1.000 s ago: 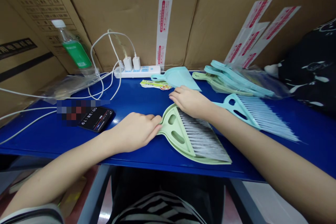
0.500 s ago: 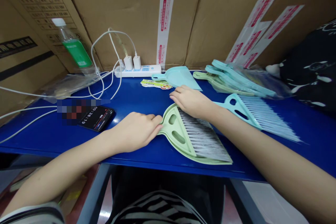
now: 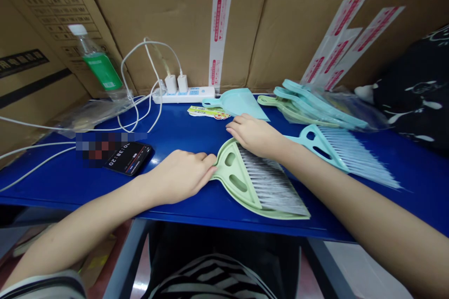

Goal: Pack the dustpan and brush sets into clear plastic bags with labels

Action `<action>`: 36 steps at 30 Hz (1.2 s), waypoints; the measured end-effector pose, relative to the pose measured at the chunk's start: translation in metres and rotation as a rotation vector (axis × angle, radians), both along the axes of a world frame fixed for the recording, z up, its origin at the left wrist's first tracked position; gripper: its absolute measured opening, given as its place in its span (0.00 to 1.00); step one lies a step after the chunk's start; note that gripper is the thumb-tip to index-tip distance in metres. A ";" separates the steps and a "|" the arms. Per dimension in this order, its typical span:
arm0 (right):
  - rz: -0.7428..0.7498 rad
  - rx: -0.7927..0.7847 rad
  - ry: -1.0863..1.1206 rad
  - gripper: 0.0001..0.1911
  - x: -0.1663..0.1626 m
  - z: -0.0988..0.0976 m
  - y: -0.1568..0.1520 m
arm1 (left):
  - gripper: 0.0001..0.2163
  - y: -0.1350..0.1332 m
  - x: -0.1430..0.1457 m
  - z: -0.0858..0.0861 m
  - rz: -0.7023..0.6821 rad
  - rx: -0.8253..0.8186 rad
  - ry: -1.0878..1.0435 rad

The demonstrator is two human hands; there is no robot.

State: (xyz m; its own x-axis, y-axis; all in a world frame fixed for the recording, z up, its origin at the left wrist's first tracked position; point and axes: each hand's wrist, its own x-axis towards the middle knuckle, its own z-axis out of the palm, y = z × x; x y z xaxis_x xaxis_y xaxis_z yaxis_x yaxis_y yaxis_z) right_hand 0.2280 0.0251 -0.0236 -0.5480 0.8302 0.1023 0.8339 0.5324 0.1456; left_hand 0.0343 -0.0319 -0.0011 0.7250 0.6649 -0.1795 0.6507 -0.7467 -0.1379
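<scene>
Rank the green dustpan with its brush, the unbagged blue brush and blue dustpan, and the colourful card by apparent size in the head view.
1. Green dustpan with its brush
2. Blue brush, partly behind the right forearm
3. Blue dustpan
4. Colourful card
The last two lie farther back; true sizes unsure.

The table (image 3: 196,134) is blue. On it lie a phone (image 3: 130,159), power strip (image 3: 192,96), blue brush (image 3: 358,154), blue dustpan (image 3: 243,103) and green dustpan (image 3: 254,212).

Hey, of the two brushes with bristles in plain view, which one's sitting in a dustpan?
The green brush: it lies in the green dustpan, by the left hand. The blue brush lies on the table, partly behind the right forearm.
</scene>
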 end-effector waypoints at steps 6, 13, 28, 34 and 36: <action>-0.010 -0.016 -0.002 0.20 -0.001 0.002 -0.001 | 0.14 0.000 0.000 0.000 0.007 0.004 0.006; 0.038 0.055 0.029 0.21 0.003 -0.005 0.003 | 0.14 0.000 0.000 -0.001 0.007 0.008 0.004; 0.010 0.017 0.009 0.21 0.002 -0.002 0.002 | 0.15 -0.001 0.002 -0.001 0.016 0.025 0.022; 0.024 0.045 0.023 0.21 0.003 -0.004 0.002 | 0.14 -0.002 0.002 0.000 0.015 0.037 0.028; 0.020 0.040 0.020 0.21 0.002 -0.003 0.002 | 0.14 -0.002 0.001 0.000 0.011 0.042 0.026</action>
State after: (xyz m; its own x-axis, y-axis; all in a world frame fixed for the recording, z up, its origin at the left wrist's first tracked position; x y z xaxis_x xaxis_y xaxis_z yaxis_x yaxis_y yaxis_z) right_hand 0.2303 0.0270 -0.0269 -0.5622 0.8140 0.1460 0.8259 0.5434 0.1506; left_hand 0.0358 -0.0343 -0.0010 0.7128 0.6805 -0.1698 0.6551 -0.7324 -0.1855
